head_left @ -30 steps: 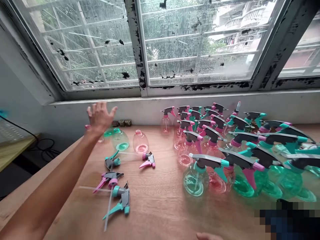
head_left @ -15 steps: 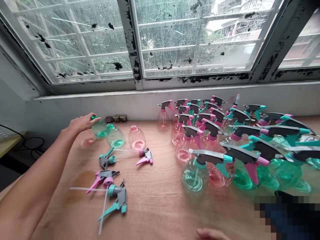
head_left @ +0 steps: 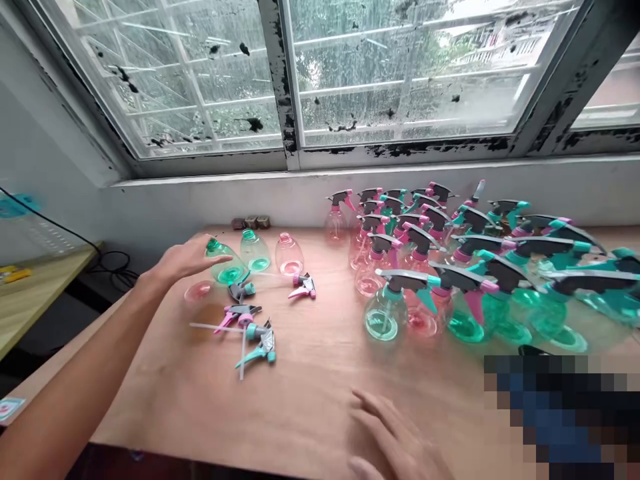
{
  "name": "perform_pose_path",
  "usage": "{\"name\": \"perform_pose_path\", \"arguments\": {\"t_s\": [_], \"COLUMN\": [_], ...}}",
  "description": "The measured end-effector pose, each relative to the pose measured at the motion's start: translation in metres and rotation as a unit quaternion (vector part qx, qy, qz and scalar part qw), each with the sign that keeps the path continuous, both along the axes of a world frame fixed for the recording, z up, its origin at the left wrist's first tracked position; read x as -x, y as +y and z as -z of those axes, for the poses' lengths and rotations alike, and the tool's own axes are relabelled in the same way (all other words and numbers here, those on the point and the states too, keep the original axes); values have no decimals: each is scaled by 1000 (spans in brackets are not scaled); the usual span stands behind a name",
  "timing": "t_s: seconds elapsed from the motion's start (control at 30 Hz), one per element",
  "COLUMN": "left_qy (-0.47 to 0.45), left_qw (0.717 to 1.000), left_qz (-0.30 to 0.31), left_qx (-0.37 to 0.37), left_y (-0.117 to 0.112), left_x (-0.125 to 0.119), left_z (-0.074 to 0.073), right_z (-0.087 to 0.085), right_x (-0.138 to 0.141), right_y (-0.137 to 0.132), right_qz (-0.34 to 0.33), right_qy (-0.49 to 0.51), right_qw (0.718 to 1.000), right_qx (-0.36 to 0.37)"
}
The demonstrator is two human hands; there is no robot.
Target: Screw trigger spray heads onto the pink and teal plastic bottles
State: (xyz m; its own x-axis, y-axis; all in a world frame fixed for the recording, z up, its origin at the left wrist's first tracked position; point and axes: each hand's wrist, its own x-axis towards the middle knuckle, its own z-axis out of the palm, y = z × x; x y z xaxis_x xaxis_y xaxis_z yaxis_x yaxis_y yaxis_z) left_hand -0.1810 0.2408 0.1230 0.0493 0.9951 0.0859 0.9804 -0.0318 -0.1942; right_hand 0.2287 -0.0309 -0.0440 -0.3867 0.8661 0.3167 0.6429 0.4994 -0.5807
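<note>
My left hand [head_left: 187, 259] reaches across the far left of the table and grips a clear green bottle [head_left: 230, 272] near its open neck; part of the neck is covered by the fingers. Under the wrist, a pink bottle [head_left: 199, 291] is partly hidden. Beside the held one are another open green bottle [head_left: 256, 250] and an open pink bottle [head_left: 289, 255]. Loose trigger spray heads with straws lie in front: a teal one [head_left: 241, 290], a pink one [head_left: 303, 287], another pink one [head_left: 239, 312] and another teal one [head_left: 263, 343]. My right hand [head_left: 393, 430], holding nothing, hovers low over the front, fingers apart.
Several pink and green bottles with spray heads fitted [head_left: 385, 317] crowd the right side. Small dark blocks [head_left: 251, 222] sit by the wall under the window. A yellowish side table [head_left: 50, 287] with a black cable [head_left: 117, 267] stands at left.
My view has shifted, showing more of the table's front and left. The held green bottle has come nearer, in front of its neighbour. My right hand has come further into view.
</note>
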Motion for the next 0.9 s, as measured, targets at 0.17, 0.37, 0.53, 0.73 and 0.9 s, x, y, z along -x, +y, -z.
{"name": "perform_pose_path", "arguments": {"t_s": [0.17,0.37,0.53,0.73,0.9], "left_qy": [2,-32,-163,-484,-387], "left_qw": [999,993,944,837,857], "left_qz": [7,-13,-1,81,247], "left_qx": [-41,-114,-286,-244,-234], "left_y": [-13,-51,-158,-255,-258], "left_x": [-18,-28,-54,-131,-172], "left_z": [-12,-49,-59,25,73], "right_z": [-43,-37,-43,-32,-32], "right_x": [86,134,94,39,6], "right_y": [32,71,50,25,5], "right_qz": [-78,-151,-127,-21,-9], "right_qy": [-97,-156,-192,-116,7], "right_qw": [992,967,962,992,999], "right_qx": [-26,-134,-149,-46,38]}}
